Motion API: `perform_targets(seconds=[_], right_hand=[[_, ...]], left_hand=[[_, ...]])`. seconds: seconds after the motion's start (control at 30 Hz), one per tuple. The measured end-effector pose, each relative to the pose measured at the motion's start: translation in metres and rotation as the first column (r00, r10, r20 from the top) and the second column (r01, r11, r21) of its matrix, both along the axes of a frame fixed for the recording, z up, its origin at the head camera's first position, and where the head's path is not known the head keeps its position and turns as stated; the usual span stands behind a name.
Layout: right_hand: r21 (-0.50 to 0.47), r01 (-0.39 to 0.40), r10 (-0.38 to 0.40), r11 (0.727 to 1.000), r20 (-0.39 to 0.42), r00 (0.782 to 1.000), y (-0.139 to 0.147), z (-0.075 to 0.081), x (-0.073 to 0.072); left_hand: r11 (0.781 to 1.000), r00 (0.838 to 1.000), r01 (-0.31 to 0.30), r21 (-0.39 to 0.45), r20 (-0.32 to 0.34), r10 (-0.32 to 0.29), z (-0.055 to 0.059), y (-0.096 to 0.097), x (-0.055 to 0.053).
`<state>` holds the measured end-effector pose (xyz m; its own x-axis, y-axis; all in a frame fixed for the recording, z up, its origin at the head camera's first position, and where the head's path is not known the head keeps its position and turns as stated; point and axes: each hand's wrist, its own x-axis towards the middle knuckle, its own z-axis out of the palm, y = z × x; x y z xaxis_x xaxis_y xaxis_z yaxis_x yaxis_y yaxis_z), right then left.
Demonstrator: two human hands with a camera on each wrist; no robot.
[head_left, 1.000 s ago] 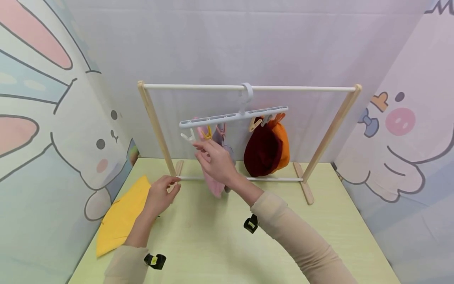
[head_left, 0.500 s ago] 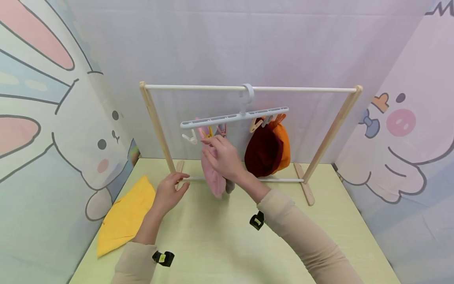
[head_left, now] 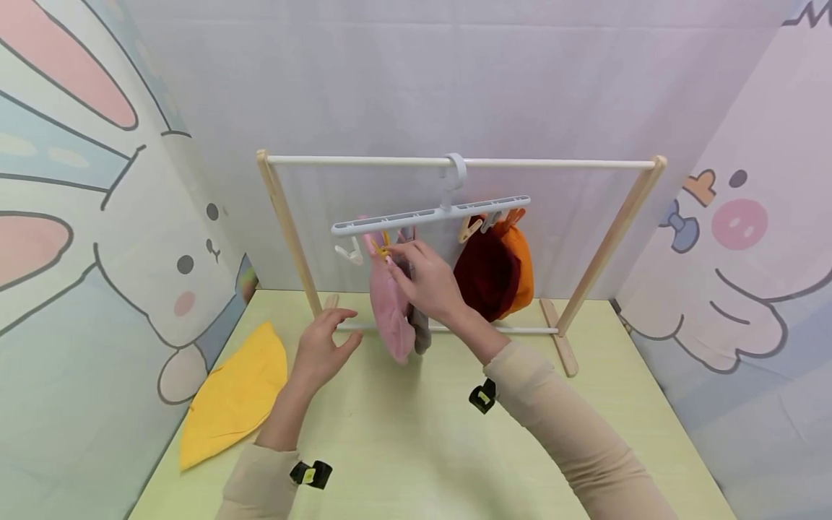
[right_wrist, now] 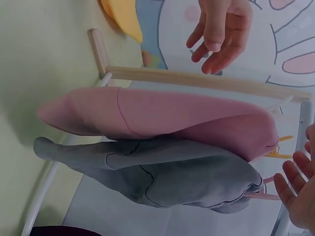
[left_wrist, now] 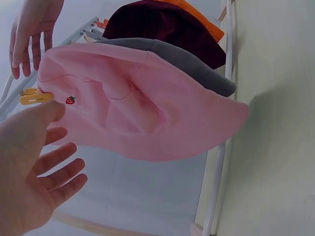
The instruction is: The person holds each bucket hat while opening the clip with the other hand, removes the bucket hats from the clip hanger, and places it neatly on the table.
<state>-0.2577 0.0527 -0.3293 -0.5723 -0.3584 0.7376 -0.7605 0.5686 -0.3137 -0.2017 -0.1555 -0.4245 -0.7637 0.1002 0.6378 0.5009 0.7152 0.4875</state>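
A pink bucket hat (head_left: pixel 390 310) with a small strawberry motif (left_wrist: pixel 71 100) hangs by a yellow clothespin (left_wrist: pixel 35 97) from a pale grey clip hanger (head_left: pixel 390 220). Right behind it hangs a grey hat (right_wrist: pixel 187 177), held by a pink clothespin (right_wrist: pixel 263 195). My right hand (head_left: pixel 429 285) is beside the yellow clothespin, overlapping it in the head view; the right wrist view shows its fingers loosely bent with nothing between them. Lower left, my left hand (head_left: pixel 321 350) hovers in front of the rack, its thumb and fingers apart and holding nothing.
The hanger hooks over the top bar (head_left: pixel 552 163) of a wooden-legged rack. Dark red (head_left: pixel 484 282) and orange (head_left: pixel 522 267) hats hang at its right. A white clothespin (head_left: pixel 349 250) dangles at its left end. A yellow hat (head_left: pixel 234 393) lies on the table's left side.
My right hand has drawn back to the right from the clothespins, uncovering more of the pink hat. My left hand has shifted right, its thumb and fingers spreading wider.
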Motion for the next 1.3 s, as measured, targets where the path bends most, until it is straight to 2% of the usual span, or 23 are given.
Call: perform_targets(seconds=[0.1, 0.27, 0.6, 0.83, 1.07, 1.3], right_hand=[[0.005, 0.010, -0.010, 1.000, 0.012, 1.000, 0.003, -0.002, -0.003], [-0.004, 0.017, -0.017, 1.000, 0.029, 0.999, 0.006, -0.004, -0.006], [0.032, 0.044, -0.047, 0.999, 0.104, 0.994, 0.012, -0.004, -0.012], [0.055, 0.051, -0.058, 0.997, 0.133, 0.989, 0.015, -0.006, -0.016], [0.066, 0.064, -0.072, 0.996, 0.126, 0.989, 0.016, -0.006, -0.019], [0.080, 0.076, -0.087, 0.994, 0.148, 0.985, 0.016, -0.006, -0.020]], left_hand=[[1.000, 1.000, -0.004, 0.019, -0.029, 0.005, 0.002, 0.005, 0.000], [0.998, 0.999, -0.005, 0.062, -0.040, 0.007, 0.008, 0.016, 0.003], [0.998, 0.999, 0.014, 0.061, -0.049, -0.011, 0.017, 0.032, 0.004], [0.996, 0.996, -0.032, 0.087, 0.083, 0.025, 0.017, 0.045, 0.003], [0.994, 0.994, -0.025, 0.105, 0.107, 0.013, 0.018, 0.058, 0.000], [0.989, 0.987, -0.070, 0.132, 0.151, 0.050, 0.020, 0.068, -0.002]])
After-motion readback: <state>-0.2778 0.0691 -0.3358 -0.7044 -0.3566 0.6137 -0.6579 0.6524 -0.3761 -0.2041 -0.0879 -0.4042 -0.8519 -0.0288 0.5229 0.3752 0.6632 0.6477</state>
